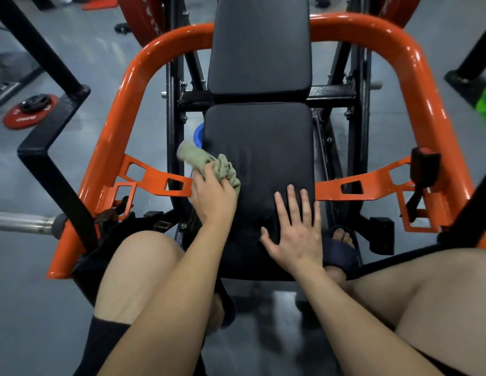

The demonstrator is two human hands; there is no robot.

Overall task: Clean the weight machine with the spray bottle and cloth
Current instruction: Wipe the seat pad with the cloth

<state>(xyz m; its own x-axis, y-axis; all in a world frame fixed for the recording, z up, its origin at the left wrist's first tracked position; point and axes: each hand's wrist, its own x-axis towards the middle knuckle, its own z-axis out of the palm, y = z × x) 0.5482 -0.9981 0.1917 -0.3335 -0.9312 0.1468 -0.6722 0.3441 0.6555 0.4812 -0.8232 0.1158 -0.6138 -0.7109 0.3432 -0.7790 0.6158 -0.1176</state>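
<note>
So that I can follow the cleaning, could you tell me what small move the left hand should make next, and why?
Probably sweep the cloth rightward across the seat pad. The left hand grips it bunched at the pad's left edge, and most of the pad lies beyond it. The right hand rests flat on the pad's near part, seemingly bracing.
</note>
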